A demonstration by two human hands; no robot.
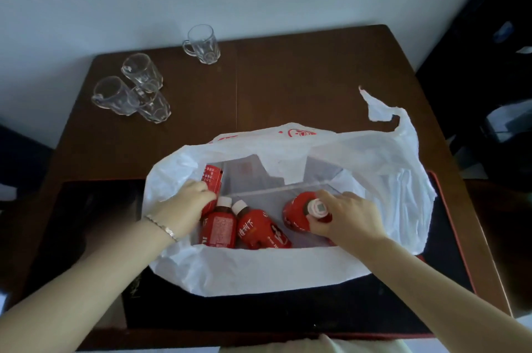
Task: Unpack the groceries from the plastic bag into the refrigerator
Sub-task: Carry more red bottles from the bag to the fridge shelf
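Hands both sunk into the open mouth of the white plastic bag [288, 269], apart from each other at its two ends. Left hand [184, 206], thin bracelet [162, 227] at the wrist, fingers curled onto the left bottle [213, 180], red-labelled and standing tilted against the bag's wall. Right hand [349, 217] clamped round the right bottle [296, 213] near its neck, thumb beneath, fingers over the top, pale cap facing up toward the camera. Between them, a third bottle [218, 227] and a fourth bottle [260, 230], lying side by side and touching, white caps pointing away. All four red with white print. Behind them, what looks like a clear box [288, 177] inside the bag. Bag rim spread wide, one handle [380, 111] sticking up at far right, red print on the far edge. Bag resting on a dark mat [259, 312] on the brown table [288, 70]. Lone glass mug [203, 43] near the wall; mug cluster [152, 106] of three at the far left.
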